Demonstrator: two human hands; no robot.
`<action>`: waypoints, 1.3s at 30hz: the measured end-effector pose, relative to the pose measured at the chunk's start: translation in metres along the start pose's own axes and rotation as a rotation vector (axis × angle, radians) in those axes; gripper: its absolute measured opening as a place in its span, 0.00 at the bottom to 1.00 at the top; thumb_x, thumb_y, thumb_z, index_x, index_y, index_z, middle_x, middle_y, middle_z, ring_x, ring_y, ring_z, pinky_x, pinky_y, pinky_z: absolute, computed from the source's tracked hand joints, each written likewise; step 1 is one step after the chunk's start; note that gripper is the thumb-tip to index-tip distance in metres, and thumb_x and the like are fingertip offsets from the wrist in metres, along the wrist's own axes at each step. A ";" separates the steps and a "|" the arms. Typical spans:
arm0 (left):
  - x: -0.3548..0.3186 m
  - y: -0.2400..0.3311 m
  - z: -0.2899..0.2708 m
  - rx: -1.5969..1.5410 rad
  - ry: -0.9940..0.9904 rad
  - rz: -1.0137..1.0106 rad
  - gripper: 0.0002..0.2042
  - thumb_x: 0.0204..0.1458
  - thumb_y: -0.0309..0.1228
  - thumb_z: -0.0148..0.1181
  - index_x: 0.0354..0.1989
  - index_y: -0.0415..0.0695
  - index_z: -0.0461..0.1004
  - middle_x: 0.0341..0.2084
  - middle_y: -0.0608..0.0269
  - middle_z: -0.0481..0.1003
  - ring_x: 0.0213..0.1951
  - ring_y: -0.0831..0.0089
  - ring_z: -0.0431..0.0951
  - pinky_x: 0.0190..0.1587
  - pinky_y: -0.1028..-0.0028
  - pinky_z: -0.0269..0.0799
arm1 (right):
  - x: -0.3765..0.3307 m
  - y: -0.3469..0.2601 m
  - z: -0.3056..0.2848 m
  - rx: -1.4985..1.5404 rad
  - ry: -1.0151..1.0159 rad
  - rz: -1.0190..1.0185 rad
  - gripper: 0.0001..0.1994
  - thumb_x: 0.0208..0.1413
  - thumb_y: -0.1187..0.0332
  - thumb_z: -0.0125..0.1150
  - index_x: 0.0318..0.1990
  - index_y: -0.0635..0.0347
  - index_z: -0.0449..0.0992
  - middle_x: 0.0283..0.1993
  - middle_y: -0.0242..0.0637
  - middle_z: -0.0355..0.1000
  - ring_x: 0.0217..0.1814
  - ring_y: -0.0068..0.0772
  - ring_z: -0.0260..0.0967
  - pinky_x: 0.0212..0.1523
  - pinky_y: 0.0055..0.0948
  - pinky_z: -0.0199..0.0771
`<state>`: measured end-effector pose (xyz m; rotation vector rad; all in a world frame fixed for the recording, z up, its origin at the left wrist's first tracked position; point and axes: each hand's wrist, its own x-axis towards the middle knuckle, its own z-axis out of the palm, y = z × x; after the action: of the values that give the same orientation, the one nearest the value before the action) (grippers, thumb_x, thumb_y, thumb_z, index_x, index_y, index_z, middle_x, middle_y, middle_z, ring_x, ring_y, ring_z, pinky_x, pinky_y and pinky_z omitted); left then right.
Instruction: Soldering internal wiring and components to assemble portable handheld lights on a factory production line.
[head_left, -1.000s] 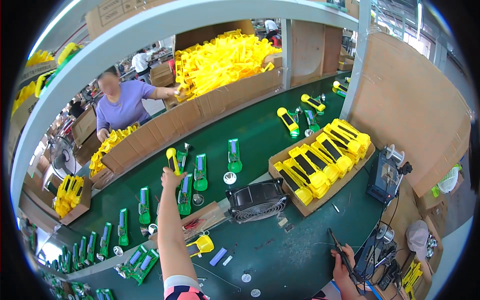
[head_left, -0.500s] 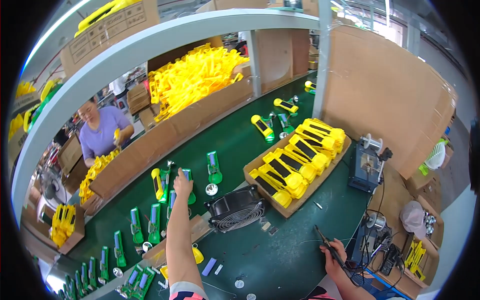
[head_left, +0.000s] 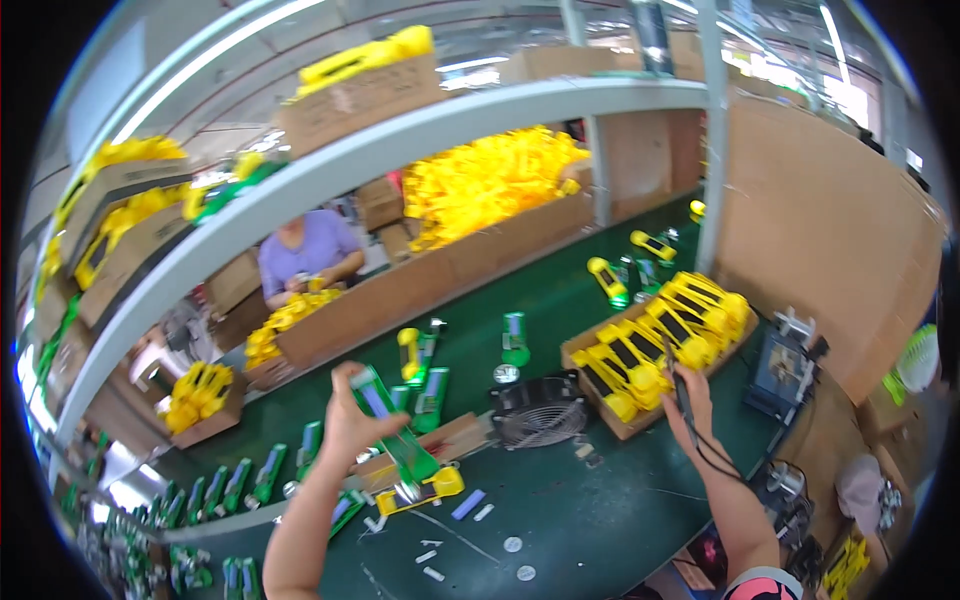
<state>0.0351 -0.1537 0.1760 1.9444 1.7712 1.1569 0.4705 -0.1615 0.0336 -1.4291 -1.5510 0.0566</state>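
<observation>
Green plastic handle part [head_left: 392, 428], long and flat with a bluish strip on its face, stands tilted in the left hand [head_left: 352, 425], whose fingers are clasped round its upper end while its lower end rests in a small yellow plastic holder [head_left: 425, 490] on the dark green work surface [head_left: 590, 520]. The right hand [head_left: 692, 400] is closed round a slim black pen-shaped tool with a trailing cord [head_left: 683, 385], raised just in front of the cardboard tray [head_left: 640, 425].

To do this step well, the person would best keep the green part seated squarely in the yellow holder and steady it near the top, so the tool can meet the joint without the piece tipping; the cord should hang free of the fan.

Small white and blue plastic bits [head_left: 468, 505] lie loose beside the holder. Behind it sits a square black grilled fan [head_left: 540, 408], matt and ribbed. Further upright green handle parts [head_left: 515, 338] stand well apart on the smooth belt. The tray holds glossy yellow moulded housings [head_left: 665, 340] packed side by side. Beyond, a long cardboard wall [head_left: 450, 275] backs a heap of yellow plastic shells [head_left: 490, 175], and a person in a lilac top [head_left: 305, 255] works at another box.
</observation>
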 end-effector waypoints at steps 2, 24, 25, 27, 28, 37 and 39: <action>-0.062 -0.013 0.004 -0.095 -0.004 -0.118 0.37 0.27 0.27 0.70 0.46 0.42 0.51 0.36 0.52 0.64 0.34 0.69 0.69 0.32 0.70 0.71 | 0.021 0.024 0.021 -0.144 -0.021 -0.152 0.30 0.40 0.71 0.61 0.54 0.56 0.55 0.45 0.40 0.66 0.49 0.48 0.60 0.59 0.51 0.44; -0.255 -0.002 0.041 0.411 -0.595 0.368 0.33 0.29 0.34 0.67 0.49 0.42 0.63 0.47 0.54 0.64 0.50 0.58 0.64 0.54 0.61 0.58 | -0.117 -0.075 -0.042 0.272 -0.002 -0.004 0.11 0.58 0.70 0.45 0.45 0.62 0.70 0.44 0.36 0.66 0.48 0.30 0.63 0.49 0.25 0.60; -0.259 -0.011 0.050 0.335 -0.594 0.344 0.30 0.29 0.33 0.66 0.47 0.41 0.64 0.44 0.54 0.65 0.48 0.59 0.66 0.52 0.63 0.60 | -0.137 -0.082 -0.042 0.031 -0.127 -0.084 0.10 0.57 0.71 0.46 0.44 0.61 0.70 0.41 0.34 0.67 0.46 0.30 0.63 0.48 0.25 0.60; -0.252 -0.014 0.068 0.190 -0.541 0.369 0.25 0.30 0.30 0.65 0.42 0.39 0.67 0.39 0.55 0.68 0.42 0.59 0.68 0.45 0.66 0.63 | -0.166 -0.074 -0.022 0.271 -0.184 0.193 0.08 0.51 0.75 0.51 0.39 0.59 0.72 0.37 0.39 0.69 0.38 0.37 0.67 0.42 0.27 0.64; -0.250 -0.009 0.078 0.170 -0.557 0.371 0.25 0.30 0.30 0.65 0.42 0.39 0.67 0.39 0.55 0.68 0.42 0.59 0.68 0.45 0.66 0.63 | -0.178 -0.058 -0.014 0.206 -0.240 0.100 0.11 0.49 0.76 0.52 0.42 0.59 0.68 0.38 0.42 0.70 0.40 0.42 0.67 0.43 0.28 0.64; -0.250 0.040 0.113 0.066 -0.427 0.120 0.28 0.42 0.40 0.61 0.47 0.33 0.63 0.32 0.47 0.72 0.33 0.53 0.72 0.37 0.63 0.68 | -0.212 -0.076 -0.039 0.018 -0.296 -0.231 0.24 0.36 0.75 0.60 0.46 0.59 0.63 0.41 0.37 0.69 0.45 0.39 0.65 0.59 0.48 0.48; -0.256 0.031 0.140 -0.098 -0.413 0.071 0.25 0.43 0.36 0.60 0.48 0.35 0.62 0.28 0.51 0.74 0.30 0.55 0.74 0.34 0.65 0.69 | -0.221 -0.071 -0.033 0.018 -0.270 -0.272 0.24 0.34 0.75 0.61 0.45 0.58 0.63 0.41 0.37 0.70 0.44 0.39 0.66 0.58 0.50 0.48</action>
<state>0.1712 -0.3547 0.0109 2.0214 1.4154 0.7708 0.4009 -0.3729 -0.0391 -1.2214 -1.9502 0.1028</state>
